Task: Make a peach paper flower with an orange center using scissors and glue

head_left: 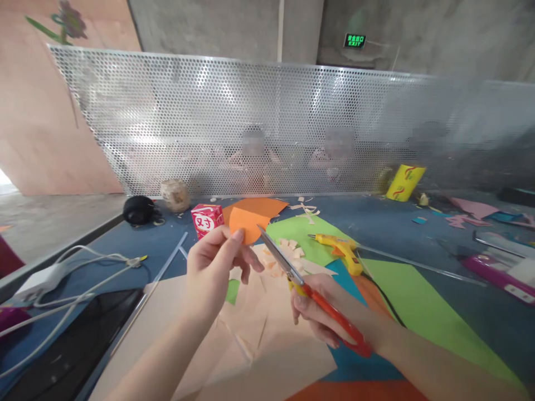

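Head view shows the left hand [211, 267] raised above the table [397, 228], its thumb and fingers pinched on a small orange paper piece [246, 224] with a rounded upper edge. The right hand [321, 312] grips red-handled scissors [305, 287], fingers closed through the loops; the metal blades stand slightly parted with their tips at the lower edge of the orange piece. Judging from this, cutting is under way and unfinished: the piece already has a curved outline on top, while the side at the blades looks uncut.

Small peach scraps [290, 248] lie heaped on the peach paper sheets [251, 334] below the hands, which are thin, matt and creased with fold lines. Flat green sheets [418, 301] and a larger orange sheet [259, 207] spread across the blue, felt-like tabletop. A yellow plastic glue gun [340, 248] rests just right of the scraps, its black cord trailing toward the person. A small red carton [207, 218] stands behind the left hand. White cables [83, 273] loop at the left edge. A perforated metal screen [267, 122] closes off the far side of the table.
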